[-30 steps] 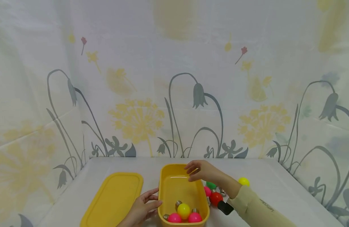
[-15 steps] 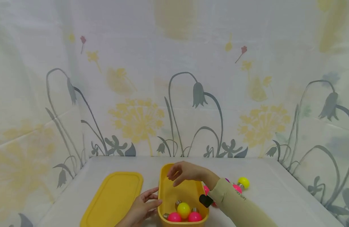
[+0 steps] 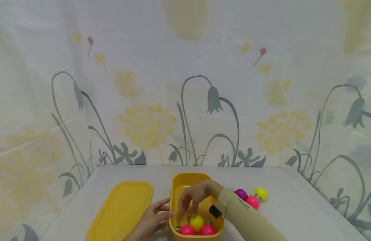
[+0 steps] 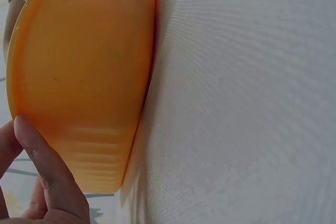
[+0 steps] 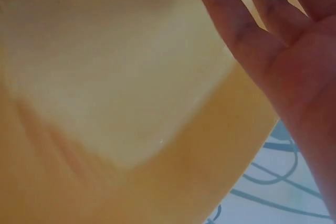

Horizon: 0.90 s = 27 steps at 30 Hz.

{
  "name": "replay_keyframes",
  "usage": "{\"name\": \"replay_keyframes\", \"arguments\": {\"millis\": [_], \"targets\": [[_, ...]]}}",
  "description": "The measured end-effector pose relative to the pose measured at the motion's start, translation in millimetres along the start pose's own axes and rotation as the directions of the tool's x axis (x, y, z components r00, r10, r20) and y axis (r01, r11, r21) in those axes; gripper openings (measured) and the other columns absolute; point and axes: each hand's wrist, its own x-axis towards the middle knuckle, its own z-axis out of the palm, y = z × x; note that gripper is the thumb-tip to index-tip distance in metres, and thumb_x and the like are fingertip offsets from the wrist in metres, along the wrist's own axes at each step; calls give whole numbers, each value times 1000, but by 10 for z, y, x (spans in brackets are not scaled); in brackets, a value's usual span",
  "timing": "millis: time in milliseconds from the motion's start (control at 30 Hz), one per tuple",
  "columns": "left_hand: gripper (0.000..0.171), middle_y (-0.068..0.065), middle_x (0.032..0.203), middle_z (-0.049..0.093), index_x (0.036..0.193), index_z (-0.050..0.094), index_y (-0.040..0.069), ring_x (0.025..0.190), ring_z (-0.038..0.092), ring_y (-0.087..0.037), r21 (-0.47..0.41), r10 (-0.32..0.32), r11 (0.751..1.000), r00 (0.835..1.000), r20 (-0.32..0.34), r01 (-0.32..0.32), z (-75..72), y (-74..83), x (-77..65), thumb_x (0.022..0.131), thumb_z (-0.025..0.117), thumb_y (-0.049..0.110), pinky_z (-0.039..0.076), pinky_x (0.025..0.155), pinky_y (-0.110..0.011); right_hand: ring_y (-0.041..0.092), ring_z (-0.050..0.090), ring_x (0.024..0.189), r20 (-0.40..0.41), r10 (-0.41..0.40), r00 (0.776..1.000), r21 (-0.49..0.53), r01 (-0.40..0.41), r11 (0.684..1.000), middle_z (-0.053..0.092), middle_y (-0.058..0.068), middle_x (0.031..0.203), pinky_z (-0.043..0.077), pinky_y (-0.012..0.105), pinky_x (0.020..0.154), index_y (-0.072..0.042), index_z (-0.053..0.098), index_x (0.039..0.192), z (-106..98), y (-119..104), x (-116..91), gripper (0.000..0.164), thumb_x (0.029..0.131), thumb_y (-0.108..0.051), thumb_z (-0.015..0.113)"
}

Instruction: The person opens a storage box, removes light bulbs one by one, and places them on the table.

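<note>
A deep yellow plastic box (image 3: 210,179) stands in the middle of the head view. Two pink light bulbs (image 3: 186,230) and a yellow light bulb (image 3: 196,223) lie at its near end. My left hand (image 3: 153,217) rests against the box's left side, thumb and fingertips at the rim; the left wrist view shows the thumb (image 4: 47,166) touching the outer wall. Inside the box, my right hand (image 3: 195,197) reaches down with loosely bent fingers just above the yellow bulb. Whether they touch it is hard to tell. The right wrist view shows the hand's fingers (image 5: 247,30) over the blurred box interior.
A flat yellow lid (image 3: 122,211) lies on the white table left of the box. Right of the box are a purple bulb (image 3: 241,193), a pink bulb (image 3: 252,202) and a yellow bulb (image 3: 261,194). My right sleeve (image 3: 245,214) covers the area beside them.
My right hand has moved left over the box, then down and nearer toward the bulbs inside. My left hand has stayed at the rim. The bulbs in the box look unmoved.
</note>
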Motion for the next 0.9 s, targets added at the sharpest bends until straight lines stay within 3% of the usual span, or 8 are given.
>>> {"name": "replay_keyframes", "arguments": {"millis": [133, 400, 667, 900], "targets": [[59, -8, 101, 54, 136, 42, -3, 76, 56, -11, -14, 13, 1000, 1000, 6, -13, 4, -1, 1, 85, 69, 11, 54, 69, -28, 7, 55, 99, 93, 47, 995, 18, -49, 999, 62, 5, 106, 41, 21, 94, 10, 55, 115, -2, 6, 6, 37, 79, 18, 60], [60, -8, 99, 54, 135, 44, -2, 74, 55, -13, -10, -9, 1000, 1000, -9, 9, 19, 9, 13, 83, 71, 12, 54, 69, -28, 4, 52, 95, 157, 116, 981, -8, -116, 993, 59, -4, 101, 39, 20, 95, 9, 53, 120, 26, 0, -14, 43, 78, 20, 59], [60, -7, 98, 54, 136, 42, -3, 75, 56, -13, -9, 1, 1000, 1000, 2, -1, 31, 10, -2, 84, 69, 11, 54, 69, -28, 6, 55, 84, 25, 239, 971, -71, -237, 969, 65, -4, 92, 44, 17, 85, 1, 66, 109, 94, -49, -45, 32, 79, 12, 65], [60, -6, 98, 54, 136, 42, -3, 75, 57, -12, -12, -4, 1000, 1000, -3, 4, 24, 14, -12, 84, 69, 12, 54, 69, -27, 9, 58, 83, -114, 196, 974, -97, -208, 973, 66, -4, 90, 47, 19, 79, -5, 70, 102, 127, -82, -144, 25, 79, 5, 69]]}}
